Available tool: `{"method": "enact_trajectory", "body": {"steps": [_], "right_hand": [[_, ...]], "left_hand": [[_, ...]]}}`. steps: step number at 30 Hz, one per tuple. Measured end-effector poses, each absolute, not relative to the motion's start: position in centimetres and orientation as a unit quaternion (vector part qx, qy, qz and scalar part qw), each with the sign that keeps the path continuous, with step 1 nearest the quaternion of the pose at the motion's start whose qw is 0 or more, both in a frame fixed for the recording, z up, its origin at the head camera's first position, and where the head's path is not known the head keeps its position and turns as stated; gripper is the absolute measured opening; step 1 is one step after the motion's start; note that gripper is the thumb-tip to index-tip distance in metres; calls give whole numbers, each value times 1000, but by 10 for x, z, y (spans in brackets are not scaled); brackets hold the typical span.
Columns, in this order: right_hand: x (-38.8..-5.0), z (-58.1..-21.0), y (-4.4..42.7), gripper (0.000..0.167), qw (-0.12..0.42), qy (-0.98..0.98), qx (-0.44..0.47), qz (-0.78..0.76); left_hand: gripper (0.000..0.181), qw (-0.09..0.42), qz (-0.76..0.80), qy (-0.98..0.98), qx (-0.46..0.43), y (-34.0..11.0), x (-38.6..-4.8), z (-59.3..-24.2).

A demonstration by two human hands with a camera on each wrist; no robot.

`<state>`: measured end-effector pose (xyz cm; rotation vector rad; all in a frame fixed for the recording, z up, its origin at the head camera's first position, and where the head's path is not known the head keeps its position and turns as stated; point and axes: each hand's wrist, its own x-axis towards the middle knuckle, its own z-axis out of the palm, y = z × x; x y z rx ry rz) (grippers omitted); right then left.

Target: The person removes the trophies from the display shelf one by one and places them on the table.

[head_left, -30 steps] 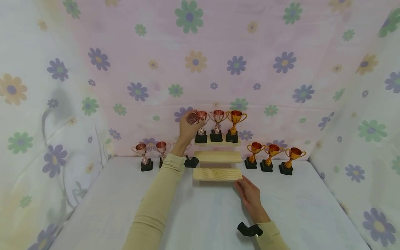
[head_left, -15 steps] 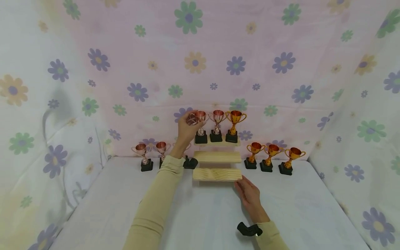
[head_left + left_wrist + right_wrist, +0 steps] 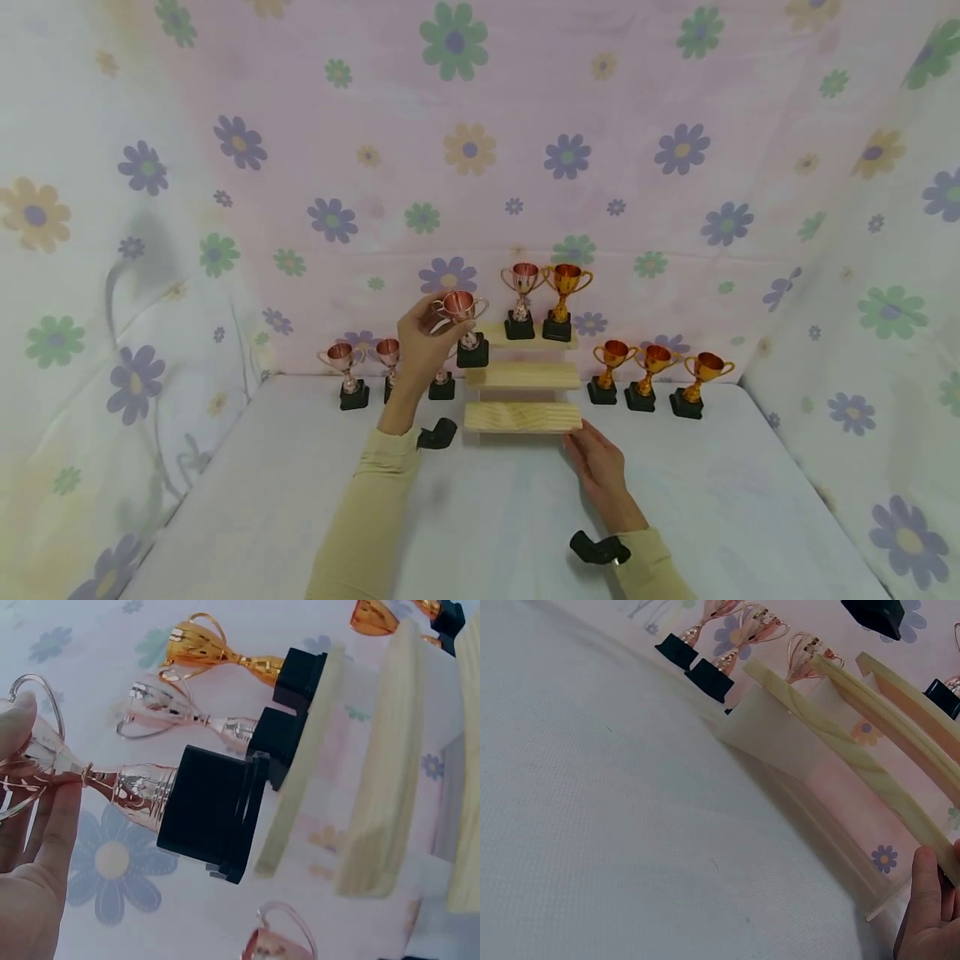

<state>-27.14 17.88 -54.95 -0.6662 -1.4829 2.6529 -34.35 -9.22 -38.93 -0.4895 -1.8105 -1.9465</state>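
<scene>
In the head view my left hand (image 3: 423,346) grips a rose-gold trophy cup (image 3: 472,352) by its bowl. The cup hangs just off the left end of a three-step wooden display stand (image 3: 521,417); its black base (image 3: 206,810) shows clear of the top board in the left wrist view. On that top step stand another rose-gold trophy (image 3: 525,279) and a gold trophy (image 3: 567,283), side by side. My right hand (image 3: 598,467) holds the right end of the lowest board (image 3: 855,759), with fingertips on its edge in the right wrist view.
Rose-gold trophies (image 3: 351,393) stand in a row left of the stand, partly behind my left arm. Several more cups are about: gold trophies (image 3: 641,396) line the right side. A flowered cloth (image 3: 375,167) hangs behind the white tabletop (image 3: 517,517).
My left hand has lifted the rose-gold trophy off the left end of the top step and brought it left and lower. The right hand stays at the lowest board.
</scene>
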Motion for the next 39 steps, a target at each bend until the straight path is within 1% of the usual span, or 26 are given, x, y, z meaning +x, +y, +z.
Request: {"method": "enact_trajectory", "body": {"steps": [5,10,16,19,24,29,39], "right_hand": [[-272,-549,177,54,13,-473,-215,855],[-272,-549,178,55,18,-472,-216,855],[-271,-548,179,57,14,-475,-213,854],[-270,-549,180,57,12,-478,-212,852],[-270,-550,179,57,16,-481,-215,850],[-268,-550,178,54,20,-481,-207,852],[-271,-550,179,54,23,-476,-209,854]], "left_hand": [[52,208,-688,-679,-148,-114,-327,-407],[53,179,-684,-698,-114,-135,-316,-432],[59,129,-674,-723,-85,-152,-317,-466],[60,113,-672,-727,-83,-155,-320,-482],[56,118,-683,-715,-91,-155,-325,-502],[52,117,-688,-712,-76,-150,-330,-515],[53,130,-685,-714,-66,-146,-333,-522]]}}
